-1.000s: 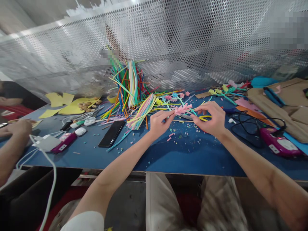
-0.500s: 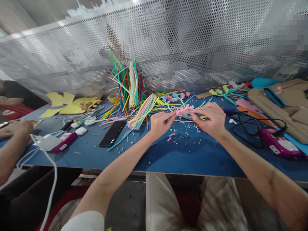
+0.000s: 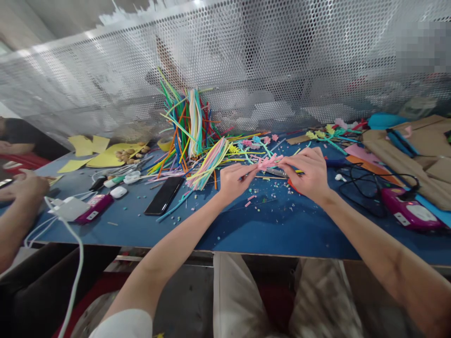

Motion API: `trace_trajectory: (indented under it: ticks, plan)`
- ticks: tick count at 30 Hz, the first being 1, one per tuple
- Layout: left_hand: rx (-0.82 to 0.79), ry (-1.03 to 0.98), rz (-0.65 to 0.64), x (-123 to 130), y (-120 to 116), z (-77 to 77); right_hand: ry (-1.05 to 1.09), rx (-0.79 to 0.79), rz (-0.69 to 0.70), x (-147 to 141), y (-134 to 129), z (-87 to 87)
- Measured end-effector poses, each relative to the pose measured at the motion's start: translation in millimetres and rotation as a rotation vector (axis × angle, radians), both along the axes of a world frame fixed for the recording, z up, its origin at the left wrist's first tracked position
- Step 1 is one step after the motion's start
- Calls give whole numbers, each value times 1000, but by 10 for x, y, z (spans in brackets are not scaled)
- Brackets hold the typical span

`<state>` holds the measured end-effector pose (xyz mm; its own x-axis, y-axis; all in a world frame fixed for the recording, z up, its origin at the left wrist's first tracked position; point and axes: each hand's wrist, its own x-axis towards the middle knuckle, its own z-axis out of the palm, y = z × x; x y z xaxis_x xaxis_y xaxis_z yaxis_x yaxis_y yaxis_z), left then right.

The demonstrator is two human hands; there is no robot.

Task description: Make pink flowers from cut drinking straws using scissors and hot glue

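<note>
Between my two hands, a pink pipe-cleaner flower piece is held above the blue table. My left hand pinches its left end between thumb and fingertips. At its right end, my right hand has thumb and fingers pressed together on it. A bundle of pastel pipe cleaners lies left of my left hand. Behind my hands are small pink and blue pipe-cleaner flowers on green stems. Tiny pink and teal clippings lie scattered below my fingers.
A black phone lies left of my left forearm. Tall pipe cleaners stand by the perforated metal screen. Purple power banks with cables, brown paper and yellow sheets lie around. A co-worker's hand is at far left.
My right hand has shifted very slightly at the pink flower piece. My left hand stays almost still. The co-worker's hand at far left has moved a little.
</note>
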<state>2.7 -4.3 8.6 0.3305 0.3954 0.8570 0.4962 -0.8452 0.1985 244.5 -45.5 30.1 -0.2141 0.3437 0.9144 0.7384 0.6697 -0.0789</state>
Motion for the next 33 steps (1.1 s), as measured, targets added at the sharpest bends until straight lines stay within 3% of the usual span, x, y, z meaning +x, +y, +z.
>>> trace_trajectory:
  ticks: [7, 15, 21, 33]
  plan:
    - [17, 6, 12, -6, 20, -21, 5, 14, -32, 0, -15, 15]
    - [77, 63, 43, -26, 53, -7, 30, -2, 30, 42, -17, 30]
    - [115, 120, 66, -55, 70, -38, -21, 72, -30, -2, 14, 30]
    - [87, 107, 109, -28, 45, -36, -67, 29, -60, -4, 39, -2]
